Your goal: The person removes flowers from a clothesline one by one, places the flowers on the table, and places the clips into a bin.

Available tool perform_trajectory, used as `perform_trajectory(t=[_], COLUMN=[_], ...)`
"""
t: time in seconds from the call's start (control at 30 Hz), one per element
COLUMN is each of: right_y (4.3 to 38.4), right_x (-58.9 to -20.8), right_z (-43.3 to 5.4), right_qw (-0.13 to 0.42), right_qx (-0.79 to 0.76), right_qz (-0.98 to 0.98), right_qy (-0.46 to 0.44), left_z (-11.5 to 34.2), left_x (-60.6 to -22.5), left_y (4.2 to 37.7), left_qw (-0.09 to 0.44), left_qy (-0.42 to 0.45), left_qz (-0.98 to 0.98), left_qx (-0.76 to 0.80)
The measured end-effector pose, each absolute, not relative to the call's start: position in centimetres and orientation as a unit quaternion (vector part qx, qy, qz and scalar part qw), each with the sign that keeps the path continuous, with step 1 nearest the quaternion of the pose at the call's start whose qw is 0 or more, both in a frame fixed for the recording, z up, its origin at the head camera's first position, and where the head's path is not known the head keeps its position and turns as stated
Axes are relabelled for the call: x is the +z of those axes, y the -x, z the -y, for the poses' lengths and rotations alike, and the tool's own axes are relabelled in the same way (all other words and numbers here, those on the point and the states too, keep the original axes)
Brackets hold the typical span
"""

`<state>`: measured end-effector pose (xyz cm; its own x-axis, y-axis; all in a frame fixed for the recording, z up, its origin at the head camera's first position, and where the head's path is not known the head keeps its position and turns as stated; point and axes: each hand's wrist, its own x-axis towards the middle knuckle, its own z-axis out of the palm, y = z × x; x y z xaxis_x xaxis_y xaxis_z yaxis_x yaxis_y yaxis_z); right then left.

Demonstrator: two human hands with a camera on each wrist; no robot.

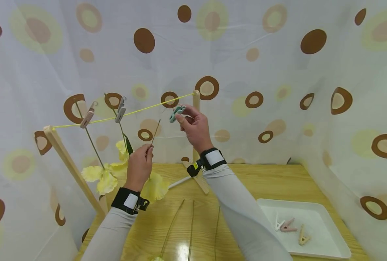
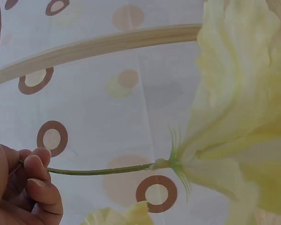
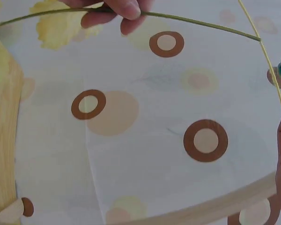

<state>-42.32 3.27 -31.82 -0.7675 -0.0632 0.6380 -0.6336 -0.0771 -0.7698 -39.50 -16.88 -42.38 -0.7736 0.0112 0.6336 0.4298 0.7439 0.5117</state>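
Observation:
My left hand (image 1: 139,165) pinches the green stem (image 2: 98,172) of a pale yellow artificial flower (image 1: 157,187), its bloom hanging below the fist. The stem's free end points up toward a yellow string (image 1: 148,107) and overlaps it in the right wrist view. Close to that string, my right hand (image 1: 195,127) holds a teal clothespin (image 1: 176,114) between thumb and fingers. Further left, a pinkish clothespin (image 1: 87,117) and a grey clothespin (image 1: 120,113) sit on the string, each with a flower stem hanging upside down from it.
Wooden posts (image 1: 74,170) hold the string at both ends. More stems (image 1: 191,226) lie on the wooden table (image 1: 245,181), below the hands. At the right, a white tray (image 1: 338,232) holds a white, a pink (image 1: 288,225) and a beige clothespin (image 1: 302,235).

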Motion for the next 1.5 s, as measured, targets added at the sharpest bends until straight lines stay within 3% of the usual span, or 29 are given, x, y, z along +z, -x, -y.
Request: perform_trajectory(t=[0.3, 0.5, 0.8, 1.2, 1.5], right_y=[40.4, 38.3, 37.0, 32.3, 30.0], right_x=[-36.4, -40.0, -49.1, -55.0, -57.1], right_z=[-9.7, -14.2, -23.1, -29.6, -31.6], right_qw=[0.243, 0.256, 0.269, 0.242, 0.192], right_qx=[0.645, 0.611, 0.56, 0.413, 0.356], right_qz=[0.694, 0.734, 0.783, 0.871, 0.902], right_qy=[-0.208, -0.151, -0.025, 0.114, 0.151], left_z=[16.4, 16.4, 17.4, 17.9, 17.6], left_x=[-46.8, -49.9, -54.7, -59.0, -60.3], left_y=[37.2, 35.5, 34.0, 33.3, 33.0], left_qw=[0.253, 0.179, 0.068, 0.039, 0.026], left_qy=[0.175, 0.177, 0.159, 0.136, 0.122], left_qz=[0.912, 0.942, 0.965, 0.97, 0.968], left_qx=[-0.27, -0.221, -0.197, -0.196, -0.219])
